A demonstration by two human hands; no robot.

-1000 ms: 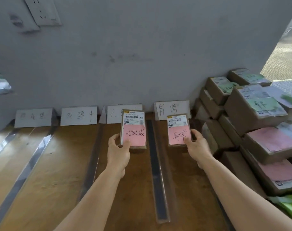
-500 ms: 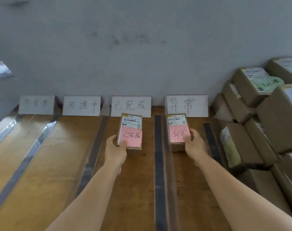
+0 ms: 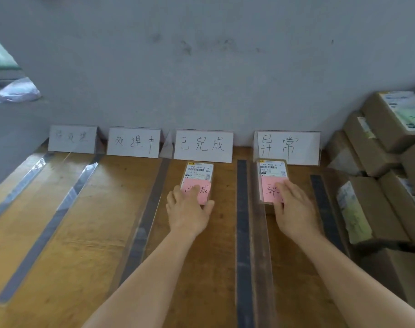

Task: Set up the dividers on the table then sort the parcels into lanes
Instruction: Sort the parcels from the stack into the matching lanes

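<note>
On a wooden table [image 3: 71,233], clear dividers [image 3: 140,223] mark out lanes below handwritten signs [image 3: 203,145]. The left hand [image 3: 187,211] lies flat, fingers straight, on a parcel [image 3: 198,177] with a pink note; the right hand [image 3: 294,207] rests likewise on a second parcel [image 3: 271,176] one lane over. Stacked boxes [image 3: 372,209] crowd the right edge.

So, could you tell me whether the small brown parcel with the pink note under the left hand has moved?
Yes: the parcel has moved away from the person, now lying nearly against the white sign.
</note>
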